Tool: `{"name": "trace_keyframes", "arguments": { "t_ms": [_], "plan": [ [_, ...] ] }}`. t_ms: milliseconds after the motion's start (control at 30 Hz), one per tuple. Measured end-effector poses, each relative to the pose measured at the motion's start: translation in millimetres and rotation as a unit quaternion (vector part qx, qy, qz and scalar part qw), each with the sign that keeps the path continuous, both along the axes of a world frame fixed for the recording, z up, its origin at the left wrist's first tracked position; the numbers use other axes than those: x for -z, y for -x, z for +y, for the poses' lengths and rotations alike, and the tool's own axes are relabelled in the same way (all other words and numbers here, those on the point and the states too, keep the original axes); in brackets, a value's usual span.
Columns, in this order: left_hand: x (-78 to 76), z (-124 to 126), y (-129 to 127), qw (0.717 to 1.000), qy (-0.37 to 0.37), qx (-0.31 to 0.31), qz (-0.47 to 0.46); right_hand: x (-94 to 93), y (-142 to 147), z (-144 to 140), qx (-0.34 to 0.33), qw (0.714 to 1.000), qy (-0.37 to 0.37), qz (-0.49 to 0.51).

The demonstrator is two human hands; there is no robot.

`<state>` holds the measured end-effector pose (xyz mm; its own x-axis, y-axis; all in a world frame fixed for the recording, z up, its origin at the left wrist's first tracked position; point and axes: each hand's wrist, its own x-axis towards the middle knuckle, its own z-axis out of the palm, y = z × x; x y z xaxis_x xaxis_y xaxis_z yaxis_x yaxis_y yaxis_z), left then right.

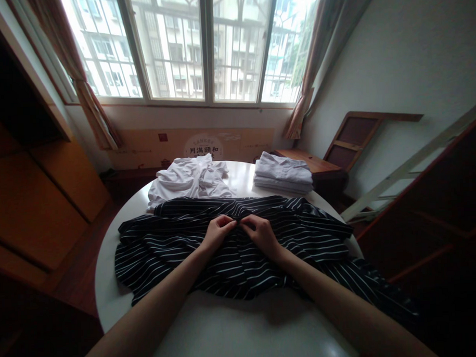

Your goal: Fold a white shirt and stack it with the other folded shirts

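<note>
A black shirt with thin white stripes (166, 254) lies spread and wrinkled across a round white table (243, 329). One sleeve runs over the table's right edge. At the middle of the shirt, near its upper part, my left hand (218, 232) pinches the fabric between thumb and fingers. Close beside it, my right hand (261, 234) pinches the same spot, the fingertips of both hands almost touching. Whatever small part sits between the fingertips, perhaps a button, is too small to make out.
Behind the shirt lies a loose heap of white clothing (187, 177) on the left. A neat stack of folded white garments (282, 174) stands at the back right. Beyond the table are a long cardboard box (143, 145), a wooden cabinet (300, 160) and a window. A ladder-like frame (402, 173) leans at right.
</note>
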<state>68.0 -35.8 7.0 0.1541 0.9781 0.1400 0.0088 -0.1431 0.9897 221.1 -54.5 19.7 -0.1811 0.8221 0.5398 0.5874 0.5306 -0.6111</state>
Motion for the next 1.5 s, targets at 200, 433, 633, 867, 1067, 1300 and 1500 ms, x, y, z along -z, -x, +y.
{"name": "trace_keyframes", "arguments": {
  "t_ms": [200, 433, 633, 867, 1067, 1300, 1500],
  "plan": [
    [2.9, 2.4, 0.8, 1.0, 0.005, -0.002, 0.0, -0.2, -0.3, 0.4, -0.004, 1.0, 0.002, 0.001],
    [5.7, 4.0, 0.2, 1.0, 0.003, -0.003, -0.014, 1.5, -0.4, 0.8, -0.002, 1.0, 0.002, -0.005],
    [3.0, 2.1, -0.5, 1.0, -0.006, -0.003, -0.009, -0.3, -0.6, 0.6, 0.0, 1.0, 0.011, -0.005],
    [5.1, 2.1, -1.4, 0.999, -0.032, -0.001, 0.006, -1.3, -0.1, 1.3, 0.007, 1.0, 0.025, 0.006],
    [5.0, -2.6, -0.8, 0.992, -0.105, -0.025, 0.073, -2.7, -0.7, 0.3, -0.014, 0.999, 0.038, 0.01],
    [-1.9, -8.5, -3.2, 0.98, -0.131, -0.045, 0.145, -4.7, -2.6, 0.8, -0.034, 0.997, 0.067, 0.016],
    [-17.8, -0.6, 21.1, 0.953, -0.134, 0.063, 0.263, -6.9, -5.5, 0.7, -0.04, 0.998, 0.039, 0.022]
  ]
}}
